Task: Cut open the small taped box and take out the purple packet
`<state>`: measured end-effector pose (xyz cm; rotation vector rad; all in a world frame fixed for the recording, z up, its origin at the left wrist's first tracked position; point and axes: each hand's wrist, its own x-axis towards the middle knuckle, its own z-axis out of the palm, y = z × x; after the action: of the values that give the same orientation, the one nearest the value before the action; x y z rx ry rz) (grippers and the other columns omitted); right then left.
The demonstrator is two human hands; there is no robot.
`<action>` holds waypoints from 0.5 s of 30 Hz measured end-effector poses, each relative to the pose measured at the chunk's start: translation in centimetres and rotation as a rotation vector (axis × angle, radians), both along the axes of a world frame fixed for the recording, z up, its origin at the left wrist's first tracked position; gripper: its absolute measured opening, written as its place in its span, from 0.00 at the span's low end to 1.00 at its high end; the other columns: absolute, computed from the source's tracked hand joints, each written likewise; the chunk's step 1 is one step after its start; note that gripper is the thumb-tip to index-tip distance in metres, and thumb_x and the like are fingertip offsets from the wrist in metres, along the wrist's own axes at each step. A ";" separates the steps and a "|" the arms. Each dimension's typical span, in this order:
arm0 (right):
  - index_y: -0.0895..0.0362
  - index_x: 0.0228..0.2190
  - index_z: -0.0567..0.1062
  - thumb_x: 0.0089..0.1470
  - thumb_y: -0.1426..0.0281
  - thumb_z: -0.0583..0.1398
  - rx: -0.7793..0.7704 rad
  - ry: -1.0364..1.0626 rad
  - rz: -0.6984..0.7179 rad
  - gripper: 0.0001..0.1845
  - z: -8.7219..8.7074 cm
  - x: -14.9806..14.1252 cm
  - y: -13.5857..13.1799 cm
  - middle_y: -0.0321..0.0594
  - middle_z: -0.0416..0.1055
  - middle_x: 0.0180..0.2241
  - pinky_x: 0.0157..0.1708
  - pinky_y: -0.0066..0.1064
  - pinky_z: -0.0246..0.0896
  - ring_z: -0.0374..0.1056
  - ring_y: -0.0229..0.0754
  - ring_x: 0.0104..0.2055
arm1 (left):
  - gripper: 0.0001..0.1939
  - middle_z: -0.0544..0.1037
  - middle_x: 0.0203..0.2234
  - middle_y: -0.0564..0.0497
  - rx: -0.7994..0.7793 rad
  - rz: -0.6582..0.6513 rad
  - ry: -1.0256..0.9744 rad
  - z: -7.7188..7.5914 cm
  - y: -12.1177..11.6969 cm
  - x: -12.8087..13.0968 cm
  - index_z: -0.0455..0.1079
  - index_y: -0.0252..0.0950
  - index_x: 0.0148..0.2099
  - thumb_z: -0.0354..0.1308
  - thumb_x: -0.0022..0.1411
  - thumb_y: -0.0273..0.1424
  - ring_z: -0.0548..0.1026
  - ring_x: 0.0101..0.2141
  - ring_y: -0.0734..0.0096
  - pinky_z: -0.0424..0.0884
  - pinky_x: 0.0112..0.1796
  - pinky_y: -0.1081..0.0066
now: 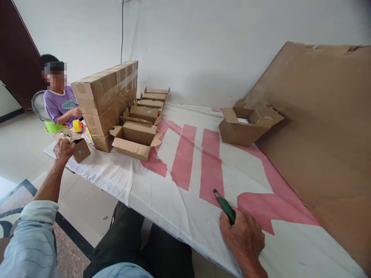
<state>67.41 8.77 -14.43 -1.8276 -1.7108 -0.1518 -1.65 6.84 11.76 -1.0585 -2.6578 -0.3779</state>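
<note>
Right fingers point(242, 218) partly hide the green tool point(225, 207); the edge crops a cardboard sheet point(327, 131).

On the worktop point(181, 218), one box point(81, 150) sits at the left grip point(63, 148); rightward stand stacked boxes point(100, 102), then open boxes point(131, 148). Beyond the right grip point(245, 233), around a cutter point(226, 207), lies another box point(240, 133) beside cardboard point(327, 127).

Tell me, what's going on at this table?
A person's left hand is on top of a small carton at the left end of the table. The right hand holds a green-handled tool. Taped cartons stand stacked beside a row of open cartons; another open carton stands farther right. A second person is beyond the stack.
</note>
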 end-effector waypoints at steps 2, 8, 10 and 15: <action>0.65 0.50 0.84 0.66 0.57 0.54 -0.010 -0.004 -0.006 0.29 -0.1 0.0 0.0 0.60 0.78 0.39 0.42 0.50 0.65 0.73 0.66 0.43 | 0.14 0.81 0.55 0.26 -0.041 -0.003 0.013 0.5 0.2 -0.3 0.81 0.33 0.46 0.60 0.68 0.38 0.80 0.53 0.32 0.76 0.51 0.46; 0.65 0.50 0.84 0.68 0.57 0.53 -0.003 -0.028 -0.007 0.29 -0.2 -0.2 0.0 0.60 0.78 0.39 0.40 0.48 0.64 0.73 0.66 0.44 | 0.09 0.83 0.45 0.30 -0.094 -0.062 0.071 1.6 0.1 0.3 0.80 0.34 0.41 0.59 0.65 0.31 0.81 0.50 0.36 0.75 0.49 0.50; 0.65 0.49 0.84 0.67 0.57 0.53 0.012 -0.033 -0.011 0.28 -0.4 -0.1 0.1 0.59 0.78 0.37 0.40 0.48 0.63 0.73 0.66 0.43 | 0.09 0.84 0.41 0.32 -0.099 -0.077 0.077 1.5 -0.2 1.5 0.81 0.35 0.39 0.60 0.64 0.32 0.81 0.48 0.38 0.75 0.47 0.51; 0.64 0.49 0.84 0.66 0.58 0.55 0.012 -0.031 -0.014 0.27 -0.7 0.1 0.1 0.58 0.78 0.38 0.42 0.48 0.63 0.73 0.66 0.44 | 0.10 0.86 0.37 0.38 -0.101 -0.152 0.039 0.3 -1.4 7.2 0.82 0.37 0.37 0.60 0.64 0.34 0.83 0.43 0.44 0.73 0.40 0.58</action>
<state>67.56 8.91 -15.10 -1.8378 -1.7152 -0.1963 5.52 5.46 12.04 -1.2892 -2.5942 -0.2507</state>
